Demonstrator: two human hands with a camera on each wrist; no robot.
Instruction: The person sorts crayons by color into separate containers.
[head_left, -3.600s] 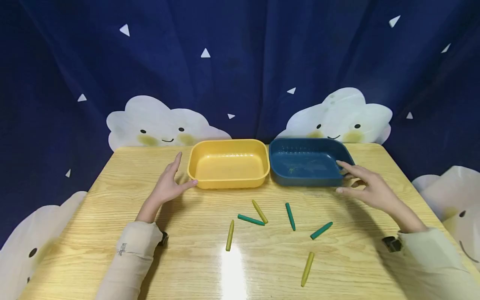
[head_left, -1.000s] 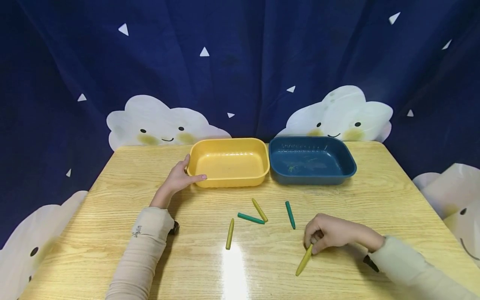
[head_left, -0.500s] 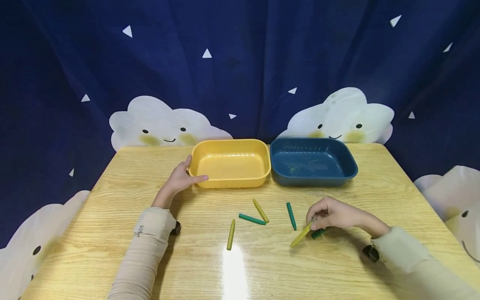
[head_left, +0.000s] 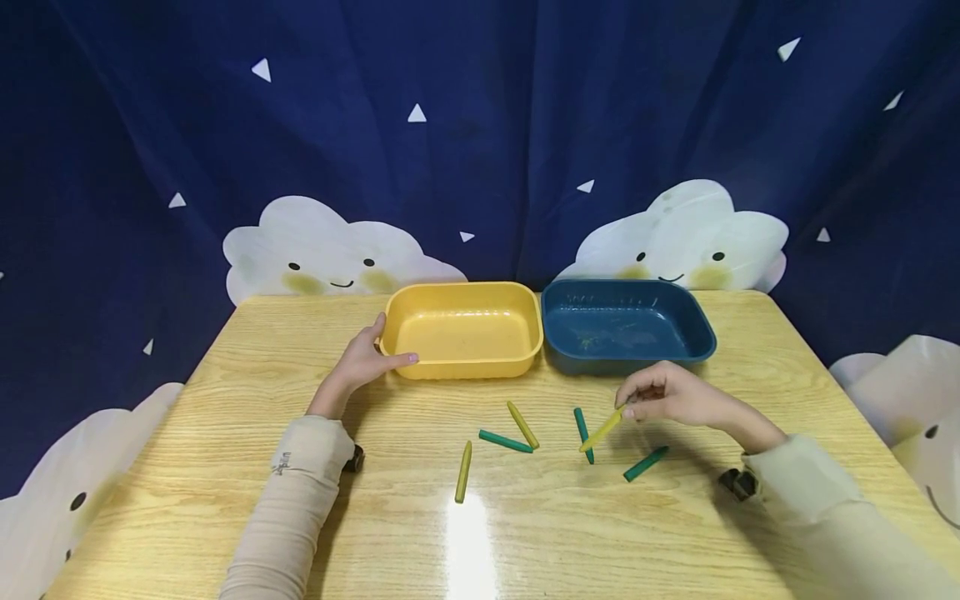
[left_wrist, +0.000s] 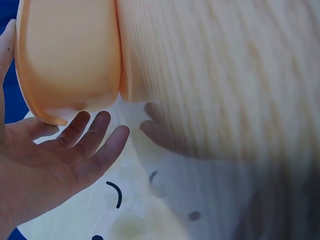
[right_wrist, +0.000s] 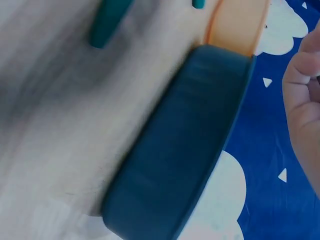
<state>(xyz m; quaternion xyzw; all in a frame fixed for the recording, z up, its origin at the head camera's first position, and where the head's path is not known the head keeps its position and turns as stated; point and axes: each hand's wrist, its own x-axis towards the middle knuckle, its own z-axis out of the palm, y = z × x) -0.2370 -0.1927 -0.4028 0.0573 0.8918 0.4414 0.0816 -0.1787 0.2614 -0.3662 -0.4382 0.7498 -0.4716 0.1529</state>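
Note:
Between thumb and fingers, my right hand (head_left: 686,398) pinches a yellow crayon (head_left: 602,431) raised over the table, its free end pointing down-left across a green crayon (head_left: 581,425). In the right wrist view only part of this hand (right_wrist: 305,110) shows, and the held crayon is out of sight. My left hand (head_left: 358,360) rests against the left end of the yellow bin (head_left: 465,368), thumb on its front rim. The left wrist view has its other fingers (left_wrist: 102,132) loosely spread beside the bin's end. A dark blue bin (head_left: 622,365) adjoins on the right.
On the wooden table (head_left: 397,533) lie another green crayon (head_left: 647,464) below the right hand, a green crayon (head_left: 506,441) touching or beside a yellow crayon (head_left: 522,424), and a further yellow crayon (head_left: 463,472). A navy curtain (head_left: 480,142) hangs behind the table.
My right hand took the yellow crayon from the front right of the table, lifted it and carried it away from me towards the blue bin. My left hand moved onto the yellow bin, then stayed.

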